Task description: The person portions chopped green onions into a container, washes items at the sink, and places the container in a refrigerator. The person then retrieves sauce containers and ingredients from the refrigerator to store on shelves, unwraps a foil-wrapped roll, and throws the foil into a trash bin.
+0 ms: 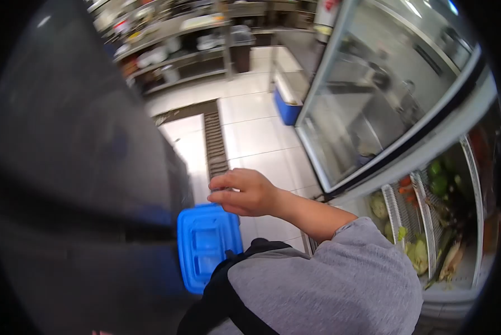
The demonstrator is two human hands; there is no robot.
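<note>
My right hand [245,192] reaches left across my front, out of a grey short sleeve. Its fingers are loosely bent, with a gap between thumb and fingers, and I see nothing held there. Just below it is a blue plastic box with a lid [185,245], rectangular with raised ridges, close against my black apron [220,304]. What supports the box is hidden, and its lower side cannot be seen. My left hand does not show.
A dark, smooth upright surface [83,167] fills the left side. To the right stands a glass door [373,100], swung open, beside shelves of vegetables [418,254]. A floor drain grate [214,137] crosses white tiles. Farther off are metal shelves [178,56], a bin [241,53] and a blue container [287,109].
</note>
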